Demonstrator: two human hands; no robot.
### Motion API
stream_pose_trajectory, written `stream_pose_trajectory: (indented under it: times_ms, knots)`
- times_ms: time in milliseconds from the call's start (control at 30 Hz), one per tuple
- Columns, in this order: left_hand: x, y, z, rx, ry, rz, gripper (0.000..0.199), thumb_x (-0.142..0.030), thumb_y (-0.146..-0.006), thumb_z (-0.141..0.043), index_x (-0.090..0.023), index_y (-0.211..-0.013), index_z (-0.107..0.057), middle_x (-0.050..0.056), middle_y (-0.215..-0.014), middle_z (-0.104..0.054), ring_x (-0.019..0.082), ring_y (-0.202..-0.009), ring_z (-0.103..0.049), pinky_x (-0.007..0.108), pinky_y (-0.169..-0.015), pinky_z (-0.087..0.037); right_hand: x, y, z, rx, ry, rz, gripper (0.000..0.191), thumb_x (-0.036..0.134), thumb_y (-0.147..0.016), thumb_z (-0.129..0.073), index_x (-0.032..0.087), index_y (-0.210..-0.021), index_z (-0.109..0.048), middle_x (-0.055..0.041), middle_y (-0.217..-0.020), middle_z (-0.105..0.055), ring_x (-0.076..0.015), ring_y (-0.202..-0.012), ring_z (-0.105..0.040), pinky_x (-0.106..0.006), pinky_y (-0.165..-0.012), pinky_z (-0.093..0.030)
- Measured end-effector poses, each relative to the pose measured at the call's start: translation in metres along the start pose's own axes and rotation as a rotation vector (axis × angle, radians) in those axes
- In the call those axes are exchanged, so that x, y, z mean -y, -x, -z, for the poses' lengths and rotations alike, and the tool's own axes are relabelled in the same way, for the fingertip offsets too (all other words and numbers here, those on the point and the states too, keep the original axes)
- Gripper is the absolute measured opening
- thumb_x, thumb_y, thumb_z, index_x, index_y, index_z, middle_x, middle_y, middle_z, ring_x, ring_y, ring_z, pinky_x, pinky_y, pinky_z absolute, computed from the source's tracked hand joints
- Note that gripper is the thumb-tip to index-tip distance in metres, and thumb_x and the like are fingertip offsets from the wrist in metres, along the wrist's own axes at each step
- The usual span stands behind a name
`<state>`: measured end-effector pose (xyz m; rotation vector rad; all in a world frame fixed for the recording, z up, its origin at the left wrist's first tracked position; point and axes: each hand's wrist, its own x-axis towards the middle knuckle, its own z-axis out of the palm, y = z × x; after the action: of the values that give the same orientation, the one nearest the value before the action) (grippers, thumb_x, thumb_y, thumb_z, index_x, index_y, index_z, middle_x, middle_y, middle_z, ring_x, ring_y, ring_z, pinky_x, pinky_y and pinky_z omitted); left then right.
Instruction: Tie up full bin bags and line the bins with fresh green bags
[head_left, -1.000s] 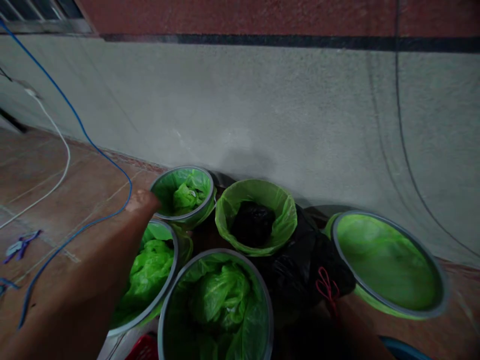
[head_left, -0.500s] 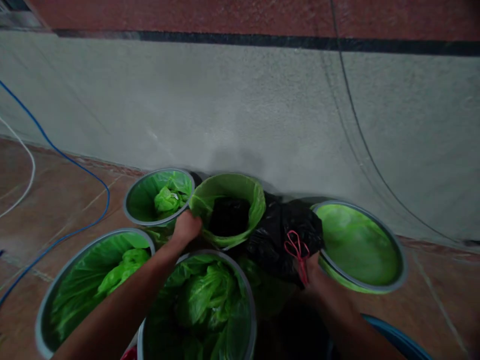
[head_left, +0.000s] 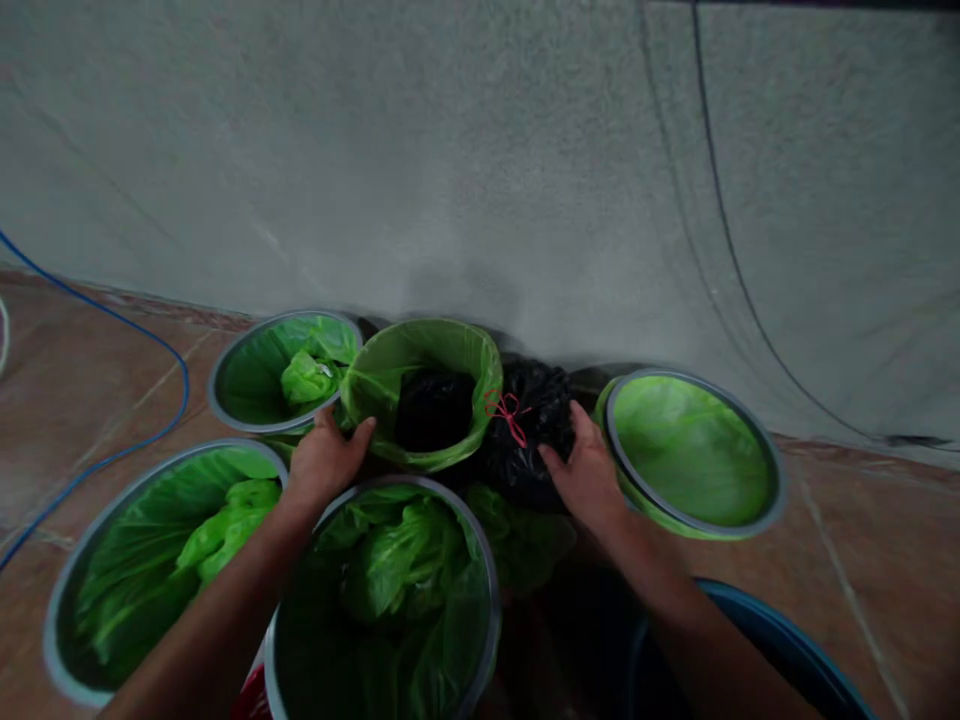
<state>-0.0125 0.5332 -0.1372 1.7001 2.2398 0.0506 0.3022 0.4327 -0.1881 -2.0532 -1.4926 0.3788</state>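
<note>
A bin lined with translucent green plastic (head_left: pixel 352 400) stands at the middle against the wall, with something black inside it. My left hand (head_left: pixel 328 455) is at the left side of this bin, its thumb and fingers apart. To the bin's right sits a black plastic bag (head_left: pixel 536 400) with a red tie (head_left: pixel 511 415) on its top. My right hand (head_left: pixel 589 465) rests at the right side of the black bag, fingers spread, not closed round it. What lies under the bag is dark and hard to make out.
Grey-rimmed, green-lined bins stand at back left (head_left: pixel 225 380), front left (head_left: pixel 67 590), front middle (head_left: pixel 487 600) and right (head_left: pixel 772 470). A blue rim (head_left: pixel 772 620) shows at lower right. A blue cable (head_left: pixel 150 335) crosses the tiled floor; a dark cable (head_left: pixel 724 220) hangs along the wall (head_left: pixel 480 180).
The black bag and its red tie have shifted left, against the green-lined bin. My right hand has let go of the tied top and opened. My left hand has opened too. The view has tilted down.
</note>
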Motion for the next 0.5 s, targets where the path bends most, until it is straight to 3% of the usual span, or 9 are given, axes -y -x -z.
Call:
stream_pose_trajectory:
  times_ms: [67, 167, 233, 267, 433, 500]
  knots:
    - [0.003, 0.015, 0.006, -0.053, 0.039, -0.007, 0.074, -0.057, -0.086, -0.051, -0.009, -0.142, -0.038, 0.022, -0.117, -0.069, 0.037, -0.107, -0.067, 0.046, -0.088, -0.052, 0.006, 0.029, 0.018, 0.042, 0.128, -0.051, 0.068, 0.038, -0.085, -0.056, 0.011, -0.145, -0.038, -0.0193, -0.134, -0.055, -0.0317, -0.125, -0.052, -0.047, -0.105, -0.042]
    - [0.005, 0.038, 0.019, -0.080, 0.131, -0.070, 0.071, -0.054, -0.086, -0.053, -0.014, -0.143, -0.038, 0.018, -0.123, -0.067, 0.032, -0.104, -0.069, 0.043, -0.086, -0.053, 0.012, 0.056, 0.024, 0.470, 0.331, -0.146, 0.041, 0.039, -0.086, -0.055, 0.015, -0.119, -0.063, -0.0178, -0.114, -0.067, -0.0327, -0.107, -0.063, -0.046, -0.092, -0.048]
    - [0.004, 0.054, 0.026, -0.037, 0.184, -0.116, 0.063, -0.052, -0.086, -0.053, -0.017, -0.137, -0.046, 0.014, -0.116, -0.071, 0.029, -0.096, -0.071, 0.039, -0.082, -0.055, 0.011, 0.053, 0.012, 0.720, 0.411, -0.161, 0.036, 0.038, -0.087, -0.055, 0.015, -0.111, -0.068, -0.0177, -0.109, -0.070, -0.0333, -0.104, -0.065, -0.045, -0.088, -0.049]
    - [0.004, 0.062, 0.028, -0.011, 0.209, -0.132, 0.058, -0.051, -0.086, -0.053, -0.018, -0.134, -0.051, 0.012, -0.111, -0.073, 0.027, -0.093, -0.072, 0.037, -0.080, -0.055, 0.010, 0.045, 0.004, 0.767, 0.435, -0.162, 0.036, 0.038, -0.088, -0.054, 0.015, -0.113, -0.067, -0.0179, -0.112, -0.069, -0.0333, -0.106, -0.065, -0.044, -0.088, -0.049]
    - [0.009, 0.102, 0.012, 0.082, 0.331, -0.200, 0.050, -0.048, -0.083, -0.054, -0.020, -0.124, -0.060, 0.007, -0.105, -0.074, 0.022, -0.085, -0.071, 0.032, -0.076, -0.056, -0.004, -0.018, -0.038, 0.555, 0.510, -0.118, 0.042, 0.033, -0.092, -0.047, 0.015, -0.128, -0.058, -0.0186, -0.125, -0.063, -0.0329, -0.119, -0.056, -0.043, -0.095, -0.044]
    - [0.012, 0.119, -0.002, 0.106, 0.361, -0.242, 0.047, -0.047, -0.083, -0.054, -0.020, -0.120, -0.063, 0.006, -0.109, -0.073, 0.023, -0.091, -0.070, 0.034, -0.081, -0.056, -0.010, -0.027, -0.048, 0.564, 0.485, -0.080, 0.045, 0.026, -0.089, -0.052, 0.014, -0.131, -0.056, -0.0183, -0.128, -0.061, -0.0314, -0.120, -0.055, -0.040, -0.097, -0.042]
